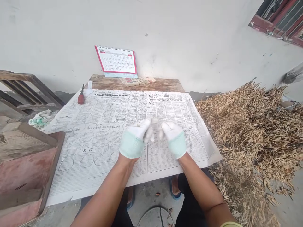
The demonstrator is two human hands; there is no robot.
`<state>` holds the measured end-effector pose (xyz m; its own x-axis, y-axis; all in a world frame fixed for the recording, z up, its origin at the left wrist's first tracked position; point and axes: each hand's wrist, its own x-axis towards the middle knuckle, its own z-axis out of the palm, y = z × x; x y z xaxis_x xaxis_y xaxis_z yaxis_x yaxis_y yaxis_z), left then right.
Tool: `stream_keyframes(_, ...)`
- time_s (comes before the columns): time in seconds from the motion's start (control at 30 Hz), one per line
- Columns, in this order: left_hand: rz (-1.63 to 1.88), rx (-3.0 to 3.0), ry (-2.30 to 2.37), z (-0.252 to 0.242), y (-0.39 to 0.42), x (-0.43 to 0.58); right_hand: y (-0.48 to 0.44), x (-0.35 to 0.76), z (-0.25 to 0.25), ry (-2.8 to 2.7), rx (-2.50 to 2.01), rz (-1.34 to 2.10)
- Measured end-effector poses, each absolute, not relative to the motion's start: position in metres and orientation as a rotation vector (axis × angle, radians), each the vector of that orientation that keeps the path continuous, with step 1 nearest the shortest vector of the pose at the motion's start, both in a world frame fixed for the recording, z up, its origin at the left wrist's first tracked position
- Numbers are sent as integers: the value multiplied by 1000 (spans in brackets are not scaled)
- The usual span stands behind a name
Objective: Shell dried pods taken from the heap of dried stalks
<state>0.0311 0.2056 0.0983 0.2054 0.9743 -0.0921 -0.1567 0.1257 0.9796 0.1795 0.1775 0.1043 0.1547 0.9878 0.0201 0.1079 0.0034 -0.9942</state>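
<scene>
My left hand (139,134) and my right hand (173,134) both wear white gloves with pale mint cuffs. They are raised over the newspaper (142,167), close together, fingers pinched. Between the fingertips is a thin, clear, round piece that looks like a lens (155,125); its edges are faint and blurred. Several similar see-through, rounded outlines, such as the lens-like piece (86,160) at lower left, are spread in rows across the newsprint.
At the table's back left lies a red-handled screwdriver (81,98). A desk calendar (117,60) leans against the wall behind the bare wood strip (165,84). Wooden furniture (30,142) stands left; dry stalks (248,123) are heaped right.
</scene>
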Motion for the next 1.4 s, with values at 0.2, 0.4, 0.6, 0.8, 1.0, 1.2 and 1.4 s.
stream_keyframes(0.2,1023,1118,972,100,210,26,177,178,103,-1211,-1396,990)
stream_keyframes(0.4,1009,1171,856,102,213,17,176,180,106,-1261,-1449,977)
stream_keyframes(0.6,776,1126,677,97,224,17,176,191,104,-1558,-1475,761)
stream_keyframes(0.8,639,1171,682,99,222,17,179,205,102,-1943,-1454,343)
stream_keyframes(1.0,827,1080,736,94,215,22,186,209,105,-2026,-1467,275)
stream_keyframes(1.2,898,1128,829,87,213,24,188,198,98,-1832,-1571,495)
stream_keyframes(1.4,826,1127,840,83,213,25,187,200,84,-1917,-1454,341)
